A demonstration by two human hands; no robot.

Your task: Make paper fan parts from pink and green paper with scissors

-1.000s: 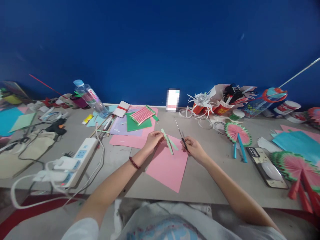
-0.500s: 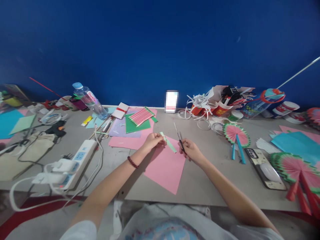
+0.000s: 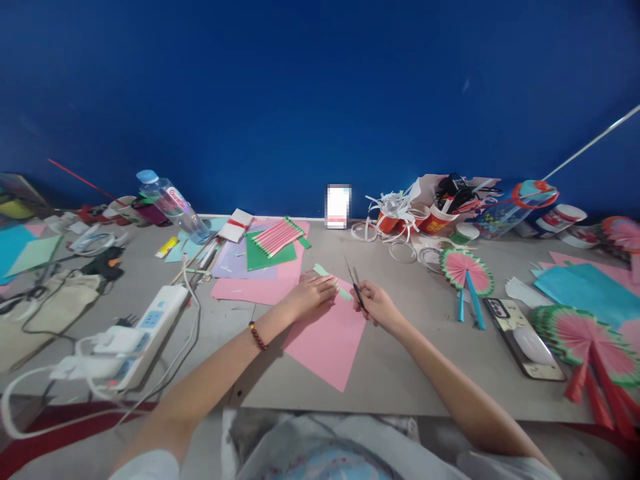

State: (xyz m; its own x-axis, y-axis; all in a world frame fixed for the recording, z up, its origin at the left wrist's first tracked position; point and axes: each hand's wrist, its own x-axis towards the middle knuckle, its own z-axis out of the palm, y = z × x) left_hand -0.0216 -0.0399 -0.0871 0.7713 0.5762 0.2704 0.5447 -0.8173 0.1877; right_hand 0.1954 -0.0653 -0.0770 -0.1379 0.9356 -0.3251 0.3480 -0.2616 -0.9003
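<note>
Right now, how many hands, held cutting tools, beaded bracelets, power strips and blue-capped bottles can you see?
Hands (left hand, right hand): 2
Held cutting tool: 1
Beaded bracelet: 1
Power strip: 1
Blue-capped bottle: 1
Total: 6

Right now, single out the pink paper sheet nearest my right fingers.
The pink sheet partly under your left fingers, one corner aimed toward you; the next pink sheet, farther left, lies partly beneath purple paper instead.
</note>
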